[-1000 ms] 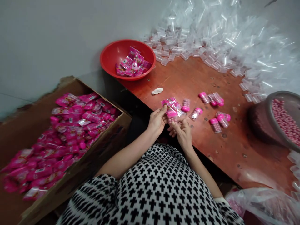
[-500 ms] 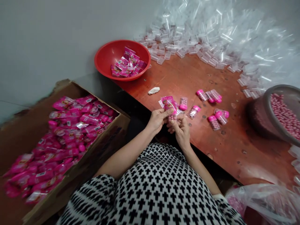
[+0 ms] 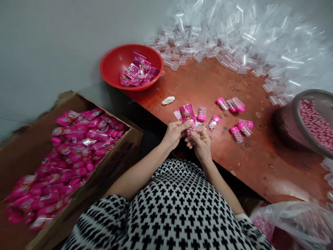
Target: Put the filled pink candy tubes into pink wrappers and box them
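Head view: left hand (image 3: 173,133) pinches a pink sachet (image 3: 187,114), right hand (image 3: 201,144) pinches a candy vial (image 3: 191,129) entering it; insertion judged underway, requiring straight alignment.

A bowl (image 3: 114,66) of packets (image 3: 136,73) sat at the table (image 3: 208,83) edge; the box (image 3: 31,146) lay left, the tub (image 3: 293,118) right.

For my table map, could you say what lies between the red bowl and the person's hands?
Head view: a small white scrap lies on the table between the red bowl and the left hand and right hand holding a pink packet.
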Demonstrator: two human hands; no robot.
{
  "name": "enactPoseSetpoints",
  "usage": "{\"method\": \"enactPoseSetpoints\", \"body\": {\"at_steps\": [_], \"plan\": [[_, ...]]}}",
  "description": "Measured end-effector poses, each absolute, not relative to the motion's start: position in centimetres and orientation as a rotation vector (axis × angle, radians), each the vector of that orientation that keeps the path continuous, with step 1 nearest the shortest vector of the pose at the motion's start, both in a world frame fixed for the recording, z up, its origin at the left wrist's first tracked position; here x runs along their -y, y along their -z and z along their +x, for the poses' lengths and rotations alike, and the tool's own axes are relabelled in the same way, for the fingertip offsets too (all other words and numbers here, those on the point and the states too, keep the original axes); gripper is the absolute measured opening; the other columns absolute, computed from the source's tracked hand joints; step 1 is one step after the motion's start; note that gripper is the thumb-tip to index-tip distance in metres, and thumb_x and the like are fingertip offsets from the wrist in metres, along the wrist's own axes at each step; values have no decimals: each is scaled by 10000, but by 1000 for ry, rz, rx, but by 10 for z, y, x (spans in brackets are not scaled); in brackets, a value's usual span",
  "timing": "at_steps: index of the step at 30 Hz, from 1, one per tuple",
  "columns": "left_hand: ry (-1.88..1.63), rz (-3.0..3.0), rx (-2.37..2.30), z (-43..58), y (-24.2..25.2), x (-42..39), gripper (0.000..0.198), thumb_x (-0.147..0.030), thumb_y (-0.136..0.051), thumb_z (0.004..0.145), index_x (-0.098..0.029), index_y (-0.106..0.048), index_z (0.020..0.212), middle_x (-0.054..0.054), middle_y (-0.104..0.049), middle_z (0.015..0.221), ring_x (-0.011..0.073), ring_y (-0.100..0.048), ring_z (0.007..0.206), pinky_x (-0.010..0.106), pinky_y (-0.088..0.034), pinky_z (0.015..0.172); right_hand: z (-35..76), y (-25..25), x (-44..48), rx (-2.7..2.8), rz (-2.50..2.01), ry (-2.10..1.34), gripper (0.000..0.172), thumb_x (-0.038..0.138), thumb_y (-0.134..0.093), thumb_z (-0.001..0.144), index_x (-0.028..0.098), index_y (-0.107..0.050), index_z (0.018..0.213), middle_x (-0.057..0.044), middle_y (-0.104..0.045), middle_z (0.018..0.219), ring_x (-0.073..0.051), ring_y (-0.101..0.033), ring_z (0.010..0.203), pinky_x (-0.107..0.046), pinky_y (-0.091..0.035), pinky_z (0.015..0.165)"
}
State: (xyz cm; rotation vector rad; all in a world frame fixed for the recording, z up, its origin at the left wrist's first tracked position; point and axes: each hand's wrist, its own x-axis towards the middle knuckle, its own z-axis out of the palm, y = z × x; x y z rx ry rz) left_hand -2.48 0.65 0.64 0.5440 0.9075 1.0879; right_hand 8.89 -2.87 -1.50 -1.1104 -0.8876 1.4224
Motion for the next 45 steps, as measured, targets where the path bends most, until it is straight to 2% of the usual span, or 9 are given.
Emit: {"method": "enactPoseSetpoints", "body": {"at_steps": [3,7,9,15,19,25,33,40,45], "plan": [[-1058,554,-864,-24,-4,-5,382,-414,-827,581,-94,-620,596,9,-567,512,87,-487,393,218,-383,376,88,17,30,876,-1119,-1355,318,400,-719,753,210,-479,839,62,-665,562,-81,-574,395,-153,-430,361],[-999,642,-915,-31,-3,-8,380,-403,-846,553,-83,-657,632,42,-630,579,109,-563,487,240,-470,493,89,16,30,821,-1117,-1450,303,409,-694,771,203,-476,818,51,-663,551,-67,-534,356,-137,-374,323],[-1017,662,-985,-33,-5,-11,381,-396,-854,535,-84,-653,619,44,-636,586,110,-570,510,241,-474,524,88,14,31,820,-1112,-1487,314,420,-690,769,205,-466,817,46,-669,554,-66,-516,340,-136,-349,307],[-1118,738,-1097,-26,-2,-5,374,-433,-825,568,-109,-645,624,8,-615,580,97,-536,502,222,-416,495,86,13,33,948,-1208,-1284,325,388,-731,740,204,-479,833,66,-657,565,-56,-527,376,-136,-386,347],[-1132,815,-1152,-22,4,8,372,-455,-784,635,-123,-623,595,-24,-542,516,67,-458,455,203,-351,446,88,18,33,798,-1119,-1437,317,415,-702,758,203,-475,818,60,-653,555,-59,-522,359,-133,-363,324],[-1156,501,-895,-22,-4,10,442,-518,-786,610,-118,-614,685,4,-592,617,79,-532,511,215,-446,516,87,21,32,749,-1100,-1485,327,407,-713,750,201,-476,839,48,-662,556,-67,-527,357,-137,-365,323],[-1172,464,-980,-15,-6,-1,449,-423,-869,487,-108,-568,593,-13,-567,550,56,-495,441,187,-380,414,84,19,37,914,-1195,-1286,291,367,-715,768,192,-504,865,63,-660,580,-56,-551,405,-137,-418,375],[-1063,549,-940,-13,-6,8,469,-502,-808,578,-143,-509,540,-39,-458,369,98,-409,265,231,-343,272,82,23,36,710,-1094,-1448,338,429,-710,745,206,-470,827,63,-652,551,-70,-527,341,-144,-372,310],[-1095,552,-923,-19,-9,10,474,-505,-808,584,-143,-504,562,-29,-487,409,97,-428,291,233,-367,276,78,18,34,646,-1066,-1506,365,439,-743,688,201,-486,788,57,-639,527,-69,-527,347,-143,-380,318]]}}
